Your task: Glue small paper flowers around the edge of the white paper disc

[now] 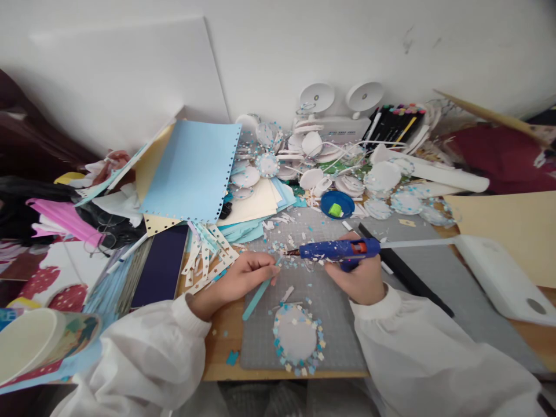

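Observation:
My right hand [359,279] is wrapped round a blue hot glue gun [334,250], whose body is speckled with paper scraps. Its nozzle points left. My left hand [249,274] is closed in a pinch on a slim teal stick [259,296], with one end running down toward me and the other close to the nozzle. Whether the two touch, I cannot tell. Below the hands, a round white piece [297,333] edged with blue and cream paper stars lies on the grey cutting mat [343,347].
Blue star-punched paper [193,171] and cut strips [211,255] lie left. At the back are several star-trimmed white rounds [267,165], a blue dish [337,204] and markers [397,124]. A black bar [417,284] and white device [506,278] lie right; a paper cup [39,341] is front left.

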`<state>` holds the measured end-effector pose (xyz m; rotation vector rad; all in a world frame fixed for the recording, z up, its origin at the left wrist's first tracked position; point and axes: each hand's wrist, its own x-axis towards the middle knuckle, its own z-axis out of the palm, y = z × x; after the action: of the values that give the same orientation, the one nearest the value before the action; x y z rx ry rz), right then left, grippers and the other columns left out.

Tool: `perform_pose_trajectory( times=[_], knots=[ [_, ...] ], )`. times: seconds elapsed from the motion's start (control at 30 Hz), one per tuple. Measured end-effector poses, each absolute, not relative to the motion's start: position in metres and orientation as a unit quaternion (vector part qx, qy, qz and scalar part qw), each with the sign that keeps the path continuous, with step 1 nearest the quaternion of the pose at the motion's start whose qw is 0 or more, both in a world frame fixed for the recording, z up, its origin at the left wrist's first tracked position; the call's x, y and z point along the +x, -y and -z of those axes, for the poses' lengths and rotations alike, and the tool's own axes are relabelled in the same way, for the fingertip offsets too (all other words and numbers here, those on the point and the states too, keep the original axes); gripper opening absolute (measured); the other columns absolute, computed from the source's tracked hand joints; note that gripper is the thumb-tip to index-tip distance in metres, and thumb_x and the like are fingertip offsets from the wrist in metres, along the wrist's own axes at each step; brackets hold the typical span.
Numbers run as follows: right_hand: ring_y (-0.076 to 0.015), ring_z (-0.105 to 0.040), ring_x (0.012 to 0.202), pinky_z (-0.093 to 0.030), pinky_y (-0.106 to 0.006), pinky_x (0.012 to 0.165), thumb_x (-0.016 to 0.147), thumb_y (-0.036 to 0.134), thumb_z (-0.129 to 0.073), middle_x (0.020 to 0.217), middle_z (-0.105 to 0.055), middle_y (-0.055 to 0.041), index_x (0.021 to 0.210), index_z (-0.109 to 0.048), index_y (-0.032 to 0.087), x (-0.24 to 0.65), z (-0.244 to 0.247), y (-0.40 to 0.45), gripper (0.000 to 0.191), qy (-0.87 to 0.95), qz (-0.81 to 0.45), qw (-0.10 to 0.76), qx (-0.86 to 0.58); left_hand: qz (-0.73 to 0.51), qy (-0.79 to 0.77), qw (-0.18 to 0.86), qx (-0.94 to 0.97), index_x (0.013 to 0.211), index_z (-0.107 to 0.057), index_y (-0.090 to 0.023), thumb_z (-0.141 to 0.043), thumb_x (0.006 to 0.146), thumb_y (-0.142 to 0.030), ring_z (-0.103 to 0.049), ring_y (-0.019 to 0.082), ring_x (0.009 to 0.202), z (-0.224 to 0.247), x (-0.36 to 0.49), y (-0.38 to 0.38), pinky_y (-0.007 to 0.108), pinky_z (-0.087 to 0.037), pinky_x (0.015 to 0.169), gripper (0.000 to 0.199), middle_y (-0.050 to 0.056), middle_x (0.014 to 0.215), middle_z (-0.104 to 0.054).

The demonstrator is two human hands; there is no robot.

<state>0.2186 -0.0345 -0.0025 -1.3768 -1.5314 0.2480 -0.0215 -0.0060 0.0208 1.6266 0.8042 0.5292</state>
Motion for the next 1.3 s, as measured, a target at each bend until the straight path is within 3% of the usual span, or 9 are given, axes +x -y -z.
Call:
perform_pose_trajectory(
  times=[0.73,1.3],
  knots=[
    [-0.014,-0.053,0.045,-0.046,-0.026,0.048,0.062,0.02,-0.062,0.053,-0.057,0.0065,0.071,-0.05,0.025,0.2151,-0.0069,0.0365,0.015,0.665,-0.114,0.488,-0.553,-0.222,-0.362,0.585,0.692,0.057,-0.052,-0.015,-0.05,0.084,-0.038,-0.041,0.011,0.056,-0.0202,-0.0215,0.0071,0.023,-0.033,0.058,0.035,-0.001,0.056,-0.045],
    [-0.013,-0.051,0.044,-0.044,-0.024,0.047,0.065,0.021,-0.062,0.052,-0.056,0.0067,0.074,-0.05,0.024,0.2171,-0.0024,0.0373,0.016,0.68,-0.089,0.469,-0.556,-0.239,-0.338,0.587,0.696,0.054,-0.052,-0.015,-0.052,0.084,-0.029,-0.04,0.01,0.054,-0.0194,-0.0216,0.0064,0.023,-0.032,0.057,0.033,-0.003,0.054,-0.044]
  ],
)
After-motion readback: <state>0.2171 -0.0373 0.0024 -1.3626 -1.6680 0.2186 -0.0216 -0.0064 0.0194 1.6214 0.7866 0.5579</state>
